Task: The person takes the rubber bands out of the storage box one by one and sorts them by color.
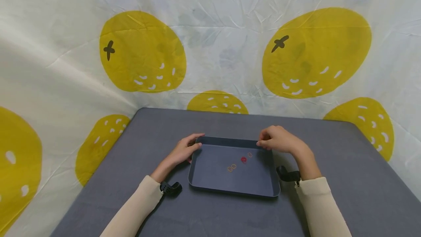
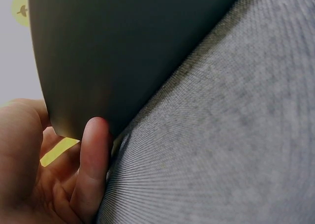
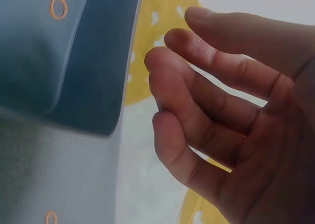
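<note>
A dark grey shallow tray [image 1: 227, 192] stands on the table. My left hand [image 1: 184, 151] grips its far left corner, thumb over the rim; in the left wrist view a finger [image 2: 93, 150] presses the outer wall. My right hand [image 1: 279, 140] is above the far right corner. Its fingers are loosely bent and hold nothing in the right wrist view, with the tray wall [image 3: 101, 61] beside them. Inside the tray lie a red rubber band bundle [image 1: 243, 159] and a few thin orange rubber bands [image 1: 234, 166]. Another orange band [image 3: 51, 217] appears outside the tray.
A grey cloth-covered table [image 1: 230, 215] extends around the tray. Behind and to the left hangs a white curtain [image 1: 223, 57] printed with yellow fruit. Black wrist cameras [image 1: 287, 175] are strapped to both wrists, close to the tray's sides.
</note>
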Motion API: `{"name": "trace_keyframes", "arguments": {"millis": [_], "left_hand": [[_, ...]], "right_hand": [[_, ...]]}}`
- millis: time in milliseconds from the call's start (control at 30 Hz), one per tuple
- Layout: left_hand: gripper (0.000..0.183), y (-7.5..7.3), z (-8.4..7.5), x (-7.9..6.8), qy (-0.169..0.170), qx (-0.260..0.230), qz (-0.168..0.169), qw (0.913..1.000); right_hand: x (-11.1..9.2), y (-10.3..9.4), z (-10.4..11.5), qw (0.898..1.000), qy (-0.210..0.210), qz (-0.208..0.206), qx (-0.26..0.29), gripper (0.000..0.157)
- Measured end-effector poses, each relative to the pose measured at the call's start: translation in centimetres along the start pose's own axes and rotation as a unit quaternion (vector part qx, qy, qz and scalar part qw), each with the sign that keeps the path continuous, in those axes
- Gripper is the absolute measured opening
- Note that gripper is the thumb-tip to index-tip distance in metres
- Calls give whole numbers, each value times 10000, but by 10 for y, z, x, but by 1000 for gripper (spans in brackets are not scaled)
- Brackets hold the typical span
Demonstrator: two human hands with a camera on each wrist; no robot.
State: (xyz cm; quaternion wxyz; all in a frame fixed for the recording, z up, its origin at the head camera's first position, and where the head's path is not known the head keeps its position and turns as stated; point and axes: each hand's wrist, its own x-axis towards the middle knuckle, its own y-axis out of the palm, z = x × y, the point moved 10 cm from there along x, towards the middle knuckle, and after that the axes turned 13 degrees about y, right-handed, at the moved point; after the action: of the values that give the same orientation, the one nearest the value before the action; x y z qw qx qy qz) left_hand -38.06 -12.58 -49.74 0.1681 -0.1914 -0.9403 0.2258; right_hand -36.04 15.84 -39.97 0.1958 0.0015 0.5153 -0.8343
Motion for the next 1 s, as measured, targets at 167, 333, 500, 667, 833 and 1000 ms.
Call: {"name": "trace_keyframes", "arguments": {"millis": [167, 333, 500, 667, 833, 1000], "left_hand": [[45, 0, 1, 0, -44, 71, -51, 10000], [44, 0, 0, 0, -32, 70, -81, 9999], [45, 1, 1, -1, -49, 62, -91, 9999], [45, 1, 1, -2, -33, 35, -104, 9999], [45, 1, 1, -1, -32, 12, -94, 10000], [46, 0, 0, -2, -45, -31, -79, 10000]], "right_hand": [[0, 3, 10, 9998, -147, 65, 90, 14], [0, 6, 18, 9994, -318, 73, 76, 11], [1, 10, 23, 9991, -414, 85, 97, 9], [2, 15, 30, 9984, -544, 95, 80, 8], [2, 20, 36, 9977, -668, 136, 48, 7], [3, 24, 41, 9970, -754, 168, -12, 8]]}}
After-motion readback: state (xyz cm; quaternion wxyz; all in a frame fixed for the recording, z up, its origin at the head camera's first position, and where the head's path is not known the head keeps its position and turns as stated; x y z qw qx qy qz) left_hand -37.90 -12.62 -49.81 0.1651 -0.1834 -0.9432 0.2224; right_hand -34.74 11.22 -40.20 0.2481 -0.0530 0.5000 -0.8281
